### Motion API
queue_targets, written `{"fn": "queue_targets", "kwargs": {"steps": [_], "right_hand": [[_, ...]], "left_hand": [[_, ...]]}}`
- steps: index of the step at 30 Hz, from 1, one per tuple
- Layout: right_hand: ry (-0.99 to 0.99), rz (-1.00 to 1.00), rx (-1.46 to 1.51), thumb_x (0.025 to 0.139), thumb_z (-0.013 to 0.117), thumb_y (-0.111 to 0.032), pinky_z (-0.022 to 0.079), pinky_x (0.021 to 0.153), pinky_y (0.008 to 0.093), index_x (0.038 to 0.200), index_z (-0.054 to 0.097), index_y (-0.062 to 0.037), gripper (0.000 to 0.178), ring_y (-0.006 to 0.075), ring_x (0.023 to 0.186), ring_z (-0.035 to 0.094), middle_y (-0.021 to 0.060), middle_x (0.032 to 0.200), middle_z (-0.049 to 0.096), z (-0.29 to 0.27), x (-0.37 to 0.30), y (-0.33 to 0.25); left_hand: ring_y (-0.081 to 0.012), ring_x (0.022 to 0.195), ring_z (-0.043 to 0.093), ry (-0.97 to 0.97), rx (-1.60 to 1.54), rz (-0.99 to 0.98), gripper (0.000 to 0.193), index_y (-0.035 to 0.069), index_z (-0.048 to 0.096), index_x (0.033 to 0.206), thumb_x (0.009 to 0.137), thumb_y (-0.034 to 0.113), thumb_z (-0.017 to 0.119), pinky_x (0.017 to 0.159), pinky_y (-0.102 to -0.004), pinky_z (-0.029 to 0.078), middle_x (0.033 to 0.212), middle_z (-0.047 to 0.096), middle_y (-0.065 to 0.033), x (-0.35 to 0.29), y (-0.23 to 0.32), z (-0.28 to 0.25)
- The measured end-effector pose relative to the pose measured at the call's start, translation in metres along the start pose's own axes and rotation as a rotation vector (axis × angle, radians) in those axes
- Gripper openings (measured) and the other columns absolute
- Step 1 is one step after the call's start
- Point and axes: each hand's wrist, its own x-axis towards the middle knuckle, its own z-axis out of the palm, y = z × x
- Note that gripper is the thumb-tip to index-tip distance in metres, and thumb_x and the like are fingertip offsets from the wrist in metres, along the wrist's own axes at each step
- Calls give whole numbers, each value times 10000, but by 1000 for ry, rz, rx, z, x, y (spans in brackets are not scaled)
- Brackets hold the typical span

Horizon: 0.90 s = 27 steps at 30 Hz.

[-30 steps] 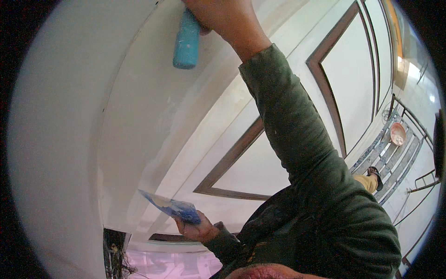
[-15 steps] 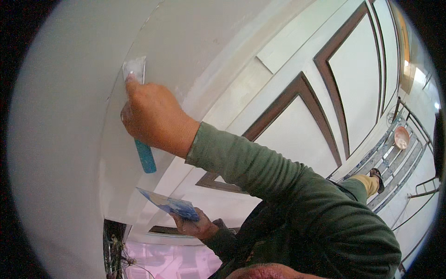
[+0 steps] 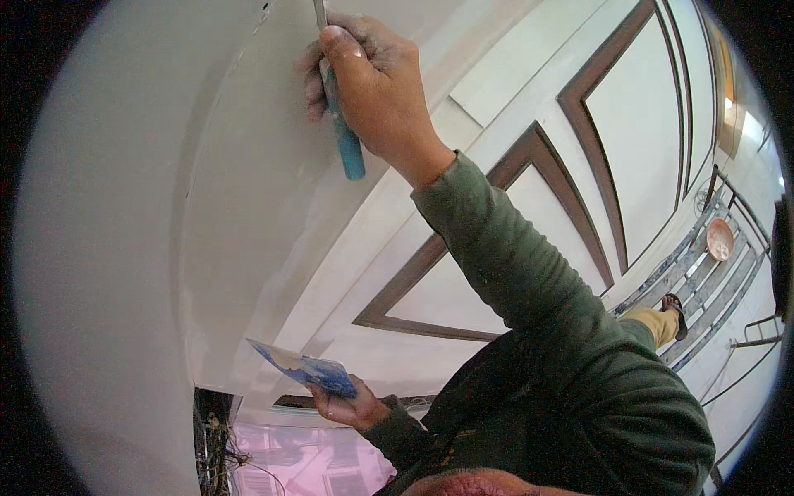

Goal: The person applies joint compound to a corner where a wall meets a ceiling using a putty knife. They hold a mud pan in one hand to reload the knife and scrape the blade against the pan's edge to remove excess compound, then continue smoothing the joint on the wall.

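Observation:
My right hand (image 3: 376, 87), at the top of the view, is closed around a putty knife with a blue-green handle (image 3: 344, 145). Its narrow metal shank (image 3: 320, 11) points up and leaves the picture, so the blade edge is hidden. Behind it stretches a smooth off-white plastered surface (image 3: 248, 207). Lower down, my left hand (image 3: 356, 405) grips a flat blue plate (image 3: 327, 376) by its edge. Pale filler smears the plate's face, which is held apart from the surface.
White panels with brown angular trim (image 3: 538, 153) lie to the right. Further off, an orange bowl (image 3: 720, 240) rests on a slatted platform (image 3: 703, 273), near a sandalled foot (image 3: 675, 317). At lower left, loose wires (image 3: 217, 438) hang in a dark opening beside pinkish sheeting (image 3: 310, 459).
My right hand has moved up and to the right with the putty knife, whose blade has left the picture. My left hand and the plate have hardly shifted.

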Motion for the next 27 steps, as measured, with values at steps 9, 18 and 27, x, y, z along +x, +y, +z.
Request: {"fn": "queue_targets", "kwargs": {"steps": [9,18,27], "right_hand": [[-58,128,-30,961,465,-139,457,496,254,1128,584,100,315,98,547,537,49,674,564,5,24,-1],[-101,18,21,968,471,-77,435,378,259,1035,574,86,204,99,471,535,51,637,561,53,-37,41],[-215,238,153,968,483,-82,431,428,244,1097,570,72,218,72,501,505,18,620,530,70,-78,32]], "left_hand": [[-305,976,651,-114,2,-92,333,-30,515,1235,923,83,495,835,-423,565,1188,604,-212,-4,-6,2],[-283,972,648,31,95,-18,330,-17,522,1226,942,151,523,852,-417,564,1156,621,-189,-4,-2,-8],[-279,905,666,-26,119,-48,277,-39,563,1153,954,148,514,794,-394,588,1081,647,-188,-7,3,-6]]}}
